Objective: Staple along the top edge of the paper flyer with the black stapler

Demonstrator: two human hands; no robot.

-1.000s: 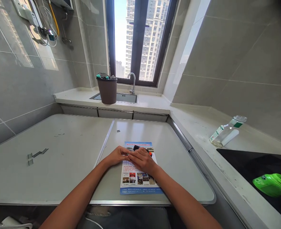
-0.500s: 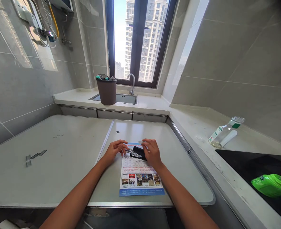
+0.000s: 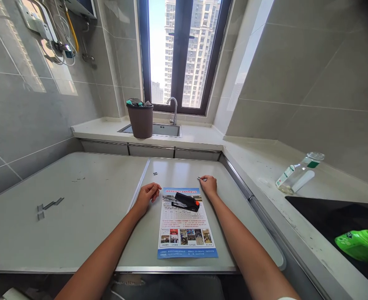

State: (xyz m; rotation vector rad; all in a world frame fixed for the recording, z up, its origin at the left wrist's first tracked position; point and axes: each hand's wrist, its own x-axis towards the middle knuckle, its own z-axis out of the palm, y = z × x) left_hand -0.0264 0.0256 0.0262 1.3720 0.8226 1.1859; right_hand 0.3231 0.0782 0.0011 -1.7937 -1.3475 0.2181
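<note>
On the printed leaflet (image 3: 187, 243) lies a black stapler (image 3: 187, 201) with an orange-red spot at its right end; its silver metal inner part shows at the left. My right hand (image 3: 209, 185) is just beyond the leaflet's upper right corner, thumb and fingers pinched on a small silver strip of staples (image 3: 199, 178). To the left of the leaflet, my left hand (image 3: 146, 196) rests near the table with loosely curled fingers and nothing visible in them. It is apart from the stapler.
More short staple strips (image 3: 155, 173) lie behind, and grey strips (image 3: 49, 205) at left on the white table (image 3: 93, 233). A brown bin (image 3: 140, 121) stands by the sink (image 3: 167, 130). On the right counter are a glass bottle (image 3: 299, 174) and a green bottle (image 3: 361, 245).
Both hands have come off the stapler, which now lies on the leaflet. My right hand has moved away, up and to the right, with the small strip; my left has shifted slightly left.
</note>
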